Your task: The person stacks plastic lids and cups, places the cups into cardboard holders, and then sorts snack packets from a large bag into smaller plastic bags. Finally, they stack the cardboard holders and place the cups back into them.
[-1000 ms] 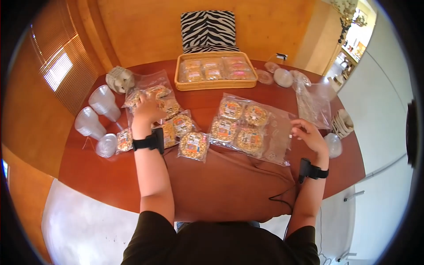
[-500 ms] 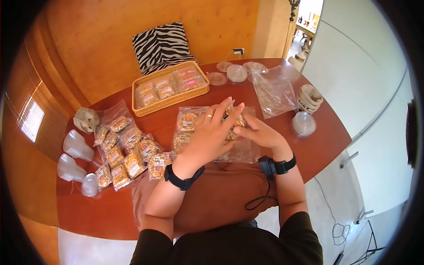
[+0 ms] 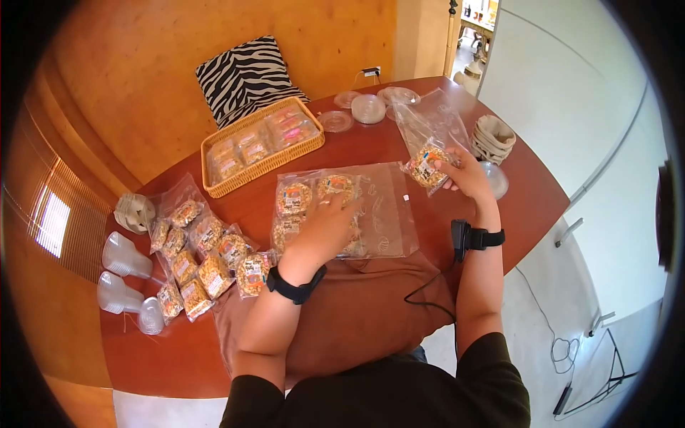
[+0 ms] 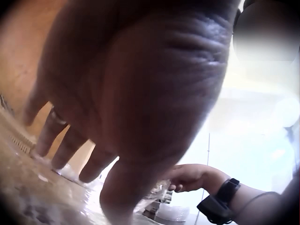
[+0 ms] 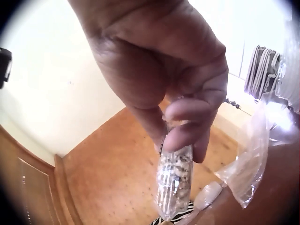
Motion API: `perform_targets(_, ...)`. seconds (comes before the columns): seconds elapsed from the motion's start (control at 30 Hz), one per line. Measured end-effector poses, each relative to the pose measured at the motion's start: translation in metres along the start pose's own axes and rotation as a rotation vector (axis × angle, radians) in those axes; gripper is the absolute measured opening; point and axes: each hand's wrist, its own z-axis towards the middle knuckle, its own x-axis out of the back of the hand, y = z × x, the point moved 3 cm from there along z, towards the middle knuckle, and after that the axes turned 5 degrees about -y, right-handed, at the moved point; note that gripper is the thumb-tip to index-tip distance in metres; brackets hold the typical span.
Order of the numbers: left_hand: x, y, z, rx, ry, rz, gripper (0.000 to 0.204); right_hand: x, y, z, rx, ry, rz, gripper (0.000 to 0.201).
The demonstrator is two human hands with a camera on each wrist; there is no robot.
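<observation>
My right hand (image 3: 469, 177) pinches a clear-wrapped round puffed-grain cake (image 3: 427, 164) between thumb and fingers, raised over the right side of the table. The right wrist view shows this wrapped cake (image 5: 174, 180) edge-on below the fingertips. My left hand (image 3: 322, 232), fingers extended and spread, lies over a flat clear plastic bag (image 3: 389, 217) at the middle. Several wrapped cakes (image 3: 294, 197) with printed labels sit at the bag's left part, some partly hidden under that hand. In the left wrist view, the palm (image 4: 140, 89) faces down toward shiny plastic.
More wrapped cakes (image 3: 214, 276) lie in a group at left, beside stacked clear cups (image 3: 127, 255) and a pulp-coloured stack (image 3: 134, 212). Behind is a wicker tray (image 3: 264, 167) of packets. Clear lids (image 3: 368, 109), an empty-looking plastic bag (image 3: 435, 121) and stacked beige containers (image 3: 492, 139) stand right.
My left hand has gone from the left group to the middle bag. Both hands met over a wrapped cake there; the right hand then carried it rightward. The head view has turned.
</observation>
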Motion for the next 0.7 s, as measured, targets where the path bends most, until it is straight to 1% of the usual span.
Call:
perform_targets(0.07,-0.009,0.017,0.021,-0.193,0.155,-0.001,0.045,-0.002,0.006,0.002,-0.047,-0.033,0.037,0.049)
perform_targets(0.13,-0.013,0.043,0.044,-0.358,0.213,0.075,0.034,-0.002,0.01,0.003,-0.037,-0.074,0.057,0.049)
perform_targets(0.23,-0.029,0.056,0.067,-0.481,0.217,0.25,0.025,-0.001,0.013,0.004,-0.021,-0.102,0.045,0.045)
perform_targets(0.3,-0.039,0.052,0.08,-0.437,0.211,0.348,0.021,0.003,0.013,0.005,-0.012,-0.111,0.029,0.043)
perform_targets(0.4,-0.033,0.05,0.085,-0.383,0.242,0.458,0.019,0.005,0.018,0.007,-0.035,-0.15,0.03,0.042)
perform_targets(0.43,-0.029,0.05,0.084,-0.366,0.254,0.489,0.019,0.003,0.018,0.01,-0.052,-0.207,0.034,0.041)
perform_targets(0.5,-0.019,0.052,0.077,-0.391,0.327,0.461,0.017,-0.008,0.018,0.014,-0.09,-0.331,0.047,0.038)
perform_targets(0.6,-0.004,0.052,0.063,-0.396,0.386,0.391,0.015,-0.042,-0.001,0.009,-0.119,-0.591,0.047,0.032)
perform_targets(0.7,-0.004,0.049,0.06,-0.415,0.448,0.3,0.013,-0.078,-0.005,0.014,-0.057,-0.76,0.157,0.028)
